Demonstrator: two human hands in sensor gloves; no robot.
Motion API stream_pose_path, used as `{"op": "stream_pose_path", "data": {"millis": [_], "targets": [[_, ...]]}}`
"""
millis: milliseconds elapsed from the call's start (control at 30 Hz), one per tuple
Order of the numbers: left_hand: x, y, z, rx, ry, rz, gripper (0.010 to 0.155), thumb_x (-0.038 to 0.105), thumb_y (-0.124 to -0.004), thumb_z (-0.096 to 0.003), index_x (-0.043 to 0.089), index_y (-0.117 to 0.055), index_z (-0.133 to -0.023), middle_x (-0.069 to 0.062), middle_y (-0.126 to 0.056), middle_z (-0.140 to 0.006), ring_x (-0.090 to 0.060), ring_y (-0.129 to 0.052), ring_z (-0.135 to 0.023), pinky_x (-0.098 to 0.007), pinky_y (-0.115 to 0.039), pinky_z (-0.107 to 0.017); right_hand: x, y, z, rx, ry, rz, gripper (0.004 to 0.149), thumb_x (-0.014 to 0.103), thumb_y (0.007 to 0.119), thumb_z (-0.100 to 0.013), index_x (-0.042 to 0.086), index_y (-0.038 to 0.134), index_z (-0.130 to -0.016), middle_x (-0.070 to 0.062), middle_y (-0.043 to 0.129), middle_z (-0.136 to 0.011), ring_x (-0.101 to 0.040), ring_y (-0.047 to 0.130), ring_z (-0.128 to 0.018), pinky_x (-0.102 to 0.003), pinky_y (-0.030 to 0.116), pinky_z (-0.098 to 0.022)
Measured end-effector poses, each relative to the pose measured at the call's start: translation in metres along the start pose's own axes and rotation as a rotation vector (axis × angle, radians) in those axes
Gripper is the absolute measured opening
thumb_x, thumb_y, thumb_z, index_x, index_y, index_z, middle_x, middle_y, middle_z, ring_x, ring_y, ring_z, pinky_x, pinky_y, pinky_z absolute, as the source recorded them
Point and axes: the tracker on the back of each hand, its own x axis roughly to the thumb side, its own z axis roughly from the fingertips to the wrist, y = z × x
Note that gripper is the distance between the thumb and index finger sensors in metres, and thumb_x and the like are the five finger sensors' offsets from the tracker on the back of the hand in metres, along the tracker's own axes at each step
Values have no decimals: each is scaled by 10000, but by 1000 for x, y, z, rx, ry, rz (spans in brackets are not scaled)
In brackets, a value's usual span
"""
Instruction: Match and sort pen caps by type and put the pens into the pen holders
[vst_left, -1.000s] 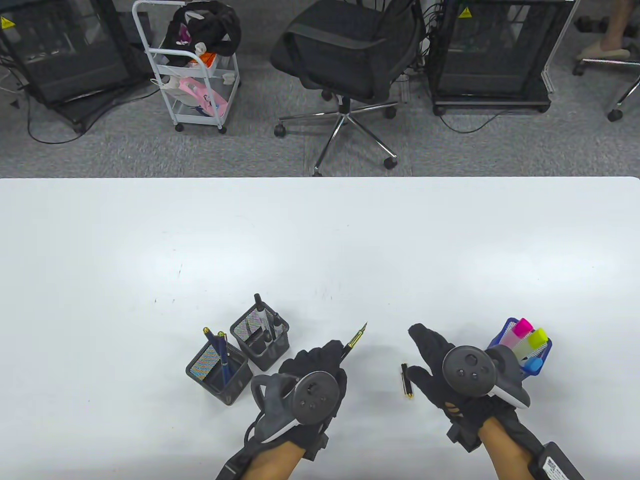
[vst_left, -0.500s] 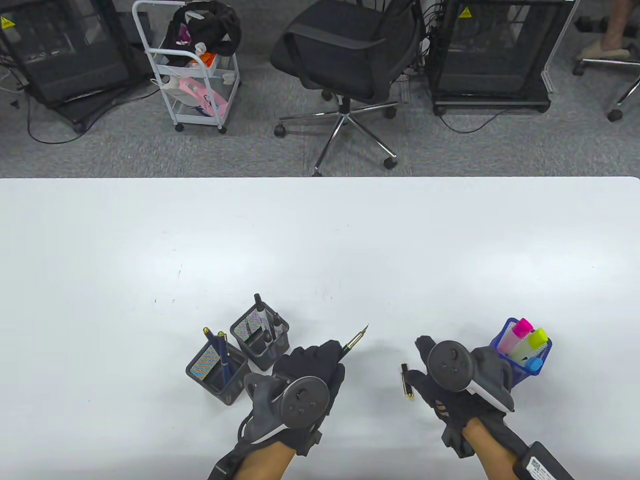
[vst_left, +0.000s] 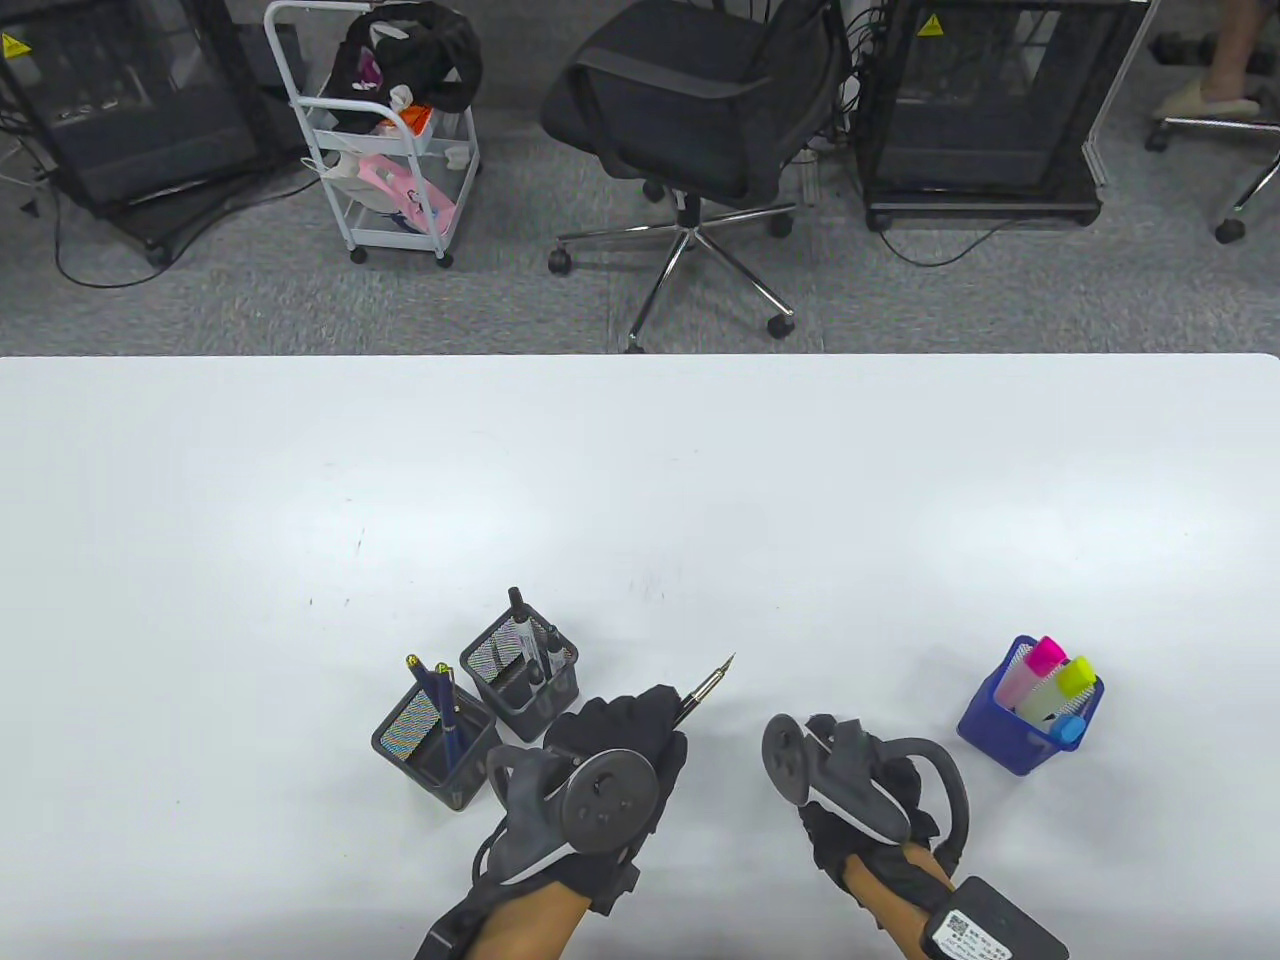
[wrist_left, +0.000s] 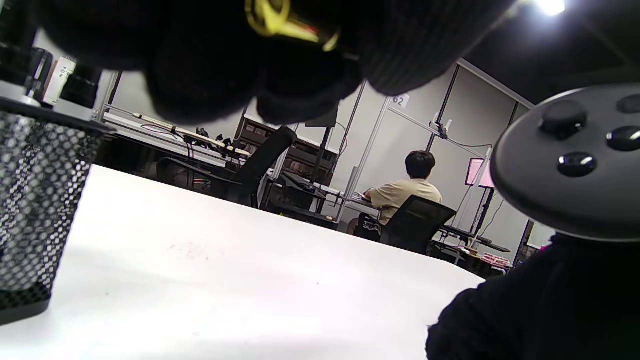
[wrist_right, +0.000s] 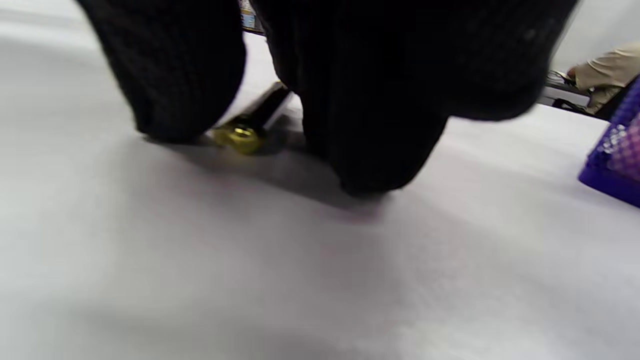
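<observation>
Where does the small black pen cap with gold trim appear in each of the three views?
Table view: not visible, hidden under the right hand.
Left wrist view: not in it.
Right wrist view: the black pen cap with gold trim lies on the table, upper left, between the fingertips.
Shared landmark: the blue mesh holder.

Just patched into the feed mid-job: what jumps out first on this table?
The uncapped fountain pen jutting from the left hand, gold nib aimed up and away. The right hand has its fingertips down on the table beside the black-and-gold cap. Brightest is the blue holder with pink, yellow and blue highlighters at near right.
</observation>
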Motion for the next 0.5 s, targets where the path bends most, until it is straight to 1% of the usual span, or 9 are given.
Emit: {"op": "stream_pose_path", "data": {"millis": [133,200,333,400,500], "targets": [[0,-1,-1,-12,-3,0,515,377,-810,-475,109,-821,-915,-98,-1023,-659,-270,-1016,-395,-562,-840,-385,10,1,2,-8,-44,16,563,336,953,-372,45,801,-829,-177,1016,-633,-281,1112,-369,-352,957,-251],[1,-2,-1,-17,-6,0,515,377,-810,-475,109,-822,-914,-99,-1023,-660,-271,-1017,-396,-563,-840,-385,11,1,2,-4,-54,24,558,330,953,-378,42,798,-830,-180,1015,-635,-279,1112,-370,-355,957,-259],[2,-3,-1,-21,-8,-3,516,378,-810,-474,110,-821,-915,-97,-1023,-660,-271,-1018,-397,-563,-841,-386,9,1,1,26,-65,-12,585,343,966,-388,33,770,-845,-197,1006,-657,-279,1101,-392,-367,948,-289],[1,-4,-1,-25,-7,-3,516,376,-810,-474,109,-821,-914,-99,-1024,-660,-271,-1018,-397,-563,-841,-386,8,1,0,26,-70,-15,631,354,970,-385,29,732,-871,-203,1008,-652,-270,1101,-372,-354,949,-272],[1,-4,-1,-35,-6,-4,515,377,-809,-474,110,-821,-915,-99,-1023,-661,-271,-1019,-397,-564,-841,-385,6,2,-1,27,-72,-32,680,378,978,-373,14,709,-880,-202,1005,-640,-250,1097,-351,-344,946,-259]]}}
